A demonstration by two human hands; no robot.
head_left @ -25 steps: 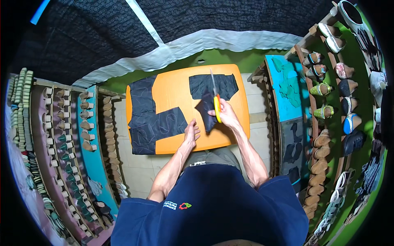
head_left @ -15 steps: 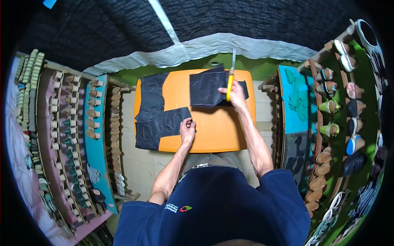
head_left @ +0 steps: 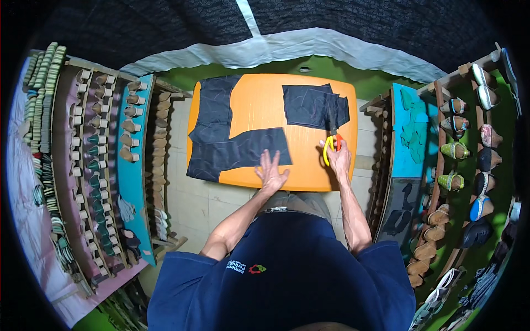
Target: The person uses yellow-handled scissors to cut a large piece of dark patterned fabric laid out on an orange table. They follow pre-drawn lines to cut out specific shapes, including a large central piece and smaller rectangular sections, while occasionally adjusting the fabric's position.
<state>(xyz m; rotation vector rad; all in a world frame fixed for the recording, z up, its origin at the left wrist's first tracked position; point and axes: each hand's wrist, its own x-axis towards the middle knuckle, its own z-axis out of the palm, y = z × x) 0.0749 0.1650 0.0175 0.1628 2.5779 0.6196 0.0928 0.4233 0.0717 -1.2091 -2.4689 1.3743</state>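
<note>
A large L-shaped sheet of dark fabric [head_left: 243,148], with faint pale outlines drawn on it, lies over the left part of the orange table [head_left: 259,102]. My left hand [head_left: 271,175] rests at the sheet's near edge, fingers spread, gripping nothing. A pair of scissors [head_left: 327,151] with yellow and red handles is in my right hand [head_left: 340,160], near the table's right side. The blades point away from me, toward a small pile of cut dark fabric pieces [head_left: 306,106] at the far right. Their tips are hard to make out against the dark cloth.
Racks with rows of shoe lasts [head_left: 98,149] stand on the left, beside a blue board [head_left: 128,182]. To the right are another blue board [head_left: 406,160] bearing green scraps and a rack of finished shoes [head_left: 452,151]. A dark curtain [head_left: 342,19] hangs behind the table.
The dark piece near my right hand now lies on the pile at the far right. My right hand has come nearer with the scissors. My left hand has opened from a pinch and spread.
</note>
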